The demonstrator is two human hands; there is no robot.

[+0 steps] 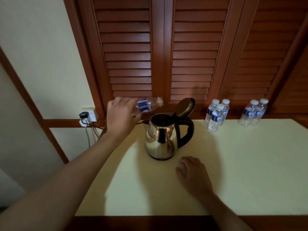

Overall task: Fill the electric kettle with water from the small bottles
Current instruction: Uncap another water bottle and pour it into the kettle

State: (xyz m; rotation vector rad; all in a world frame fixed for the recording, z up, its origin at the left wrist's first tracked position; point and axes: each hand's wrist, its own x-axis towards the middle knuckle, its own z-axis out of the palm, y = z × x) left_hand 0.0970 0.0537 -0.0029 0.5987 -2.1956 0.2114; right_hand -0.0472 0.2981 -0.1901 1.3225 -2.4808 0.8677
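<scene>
From the head camera, the left hand (122,116) wraps its fingers around a small water bottle (147,105), held almost on its side above and just left of the kettle, uncapped neck pointing right toward the open mouth; the hand covers the bottle's base, and whether any water sits inside the clear plastic is hard to make out. The stainless electric kettle (160,139) stands upright on the cream tabletop (241,172), black handle to the right, lid (185,107) flipped up and back; its inside is dark, so no water level shows. The right hand (194,175) lies palm down on the table just in front of the kettle, fingers loosely curled, gripping nothing. Behind, three capped bottles (216,115) cluster near the kettle's handle and two more capped bottles (254,113) stand farther right, apart from them. At the left, a wall socket (89,115) holds a black plug, its cords partly hidden behind the forearm.
</scene>
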